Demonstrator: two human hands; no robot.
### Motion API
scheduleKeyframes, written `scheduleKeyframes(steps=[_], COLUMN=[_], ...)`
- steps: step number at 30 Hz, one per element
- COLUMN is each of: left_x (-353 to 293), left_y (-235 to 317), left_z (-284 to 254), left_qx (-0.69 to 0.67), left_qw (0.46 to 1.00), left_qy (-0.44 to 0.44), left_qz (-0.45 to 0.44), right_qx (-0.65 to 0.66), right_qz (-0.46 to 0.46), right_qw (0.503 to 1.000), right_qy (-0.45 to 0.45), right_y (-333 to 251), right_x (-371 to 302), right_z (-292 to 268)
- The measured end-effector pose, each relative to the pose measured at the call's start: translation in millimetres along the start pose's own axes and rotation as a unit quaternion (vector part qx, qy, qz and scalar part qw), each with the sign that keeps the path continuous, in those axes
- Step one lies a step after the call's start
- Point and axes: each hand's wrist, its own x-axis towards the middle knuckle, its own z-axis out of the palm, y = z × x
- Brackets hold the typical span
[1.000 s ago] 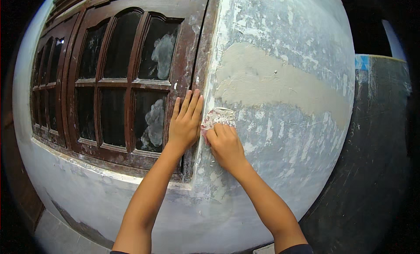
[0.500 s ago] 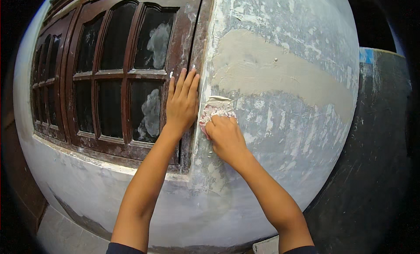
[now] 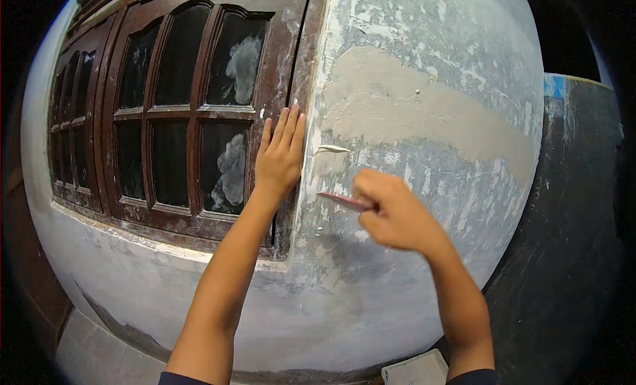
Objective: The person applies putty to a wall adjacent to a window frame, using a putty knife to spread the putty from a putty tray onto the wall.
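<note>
My left hand (image 3: 279, 161) lies flat with fingers stretched out along the right side of the brown wooden window frame (image 3: 306, 60). A thin pinkish putty scraper (image 3: 346, 201) is gripped in my right hand (image 3: 397, 209), turned edge-on to me. Its far end points left, close to the wall's edge beside the frame; whether it touches the wall I cannot tell. Above it, a small raised ridge of cream putty (image 3: 333, 148) sticks to the grey, white-streaked wall (image 3: 424, 193). A broad beige putty patch (image 3: 411, 103) spreads higher up and to the right.
Dark glass panes (image 3: 169, 160) fill the window at left, some with whitish smears. Below it runs a putty-spotted ledge (image 3: 152, 249). A pale, flat-topped rectangular object (image 3: 417, 373) sits low beside my right forearm. Farther right stands a dark wall (image 3: 563, 252).
My right hand has moved right with the scraper, which has turned from face-on to edge-on. A putty ridge now shows on the wall there. My left hand stays on the frame.
</note>
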Motion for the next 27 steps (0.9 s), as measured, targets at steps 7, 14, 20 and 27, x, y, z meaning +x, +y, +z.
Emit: scheduleKeyframes(steps=[7,14,20,27], left_x=[0.3,0.7,2.8,2.0], left_y=[2.9,2.9,4.2,4.4], left_z=[4.6,3.0,3.0,4.4], left_qx=[-0.003,-0.006,-0.014,-0.008], left_qw=[1.000,0.999,0.999,0.999], left_qy=[-0.019,-0.023,-0.021,-0.017], left_qz=[-0.006,-0.029,-0.030,-0.026], right_qx=[-0.001,-0.082,-0.087,-0.032], right_qz=[0.088,0.002,-0.017,0.097], right_qw=[0.991,0.976,0.965,0.927], right_qy=[0.096,0.204,0.246,0.361], right_y=[16.9,48.3,65.3,74.3], right_x=[47.6,60.5,62.2,53.4], right_z=[-54.0,-36.9,-7.7,-22.5])
